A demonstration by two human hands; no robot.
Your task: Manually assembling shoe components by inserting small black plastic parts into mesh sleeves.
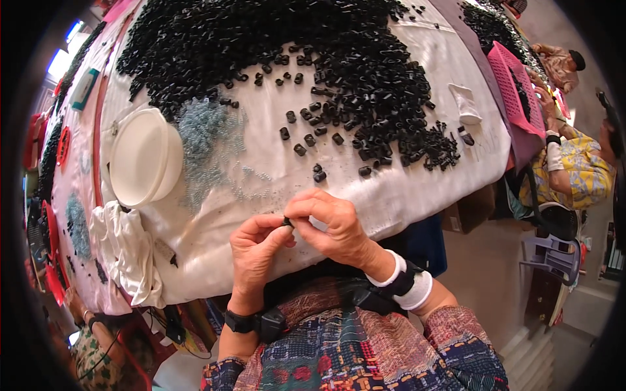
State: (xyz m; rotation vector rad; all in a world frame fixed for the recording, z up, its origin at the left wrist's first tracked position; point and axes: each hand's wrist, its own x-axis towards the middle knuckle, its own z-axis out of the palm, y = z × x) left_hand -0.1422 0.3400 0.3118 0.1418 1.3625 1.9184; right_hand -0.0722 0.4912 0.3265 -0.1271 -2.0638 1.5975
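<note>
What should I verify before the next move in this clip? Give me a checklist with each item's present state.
1. Black piece held: ok, at the left hand's fingertips.
2. Right hand in position: ok, its fingertips meet the left's at the piece.
3. Condition of the piece: cannot tell, too small and partly covered by fingers.
4. Blue beads kept together: not ok, strays lie loose around the heap.
5. Bowl away from the hands: ok, it sits to the left, beside the beads.
6. Black pile in view: ok, beyond the hands.
</note>
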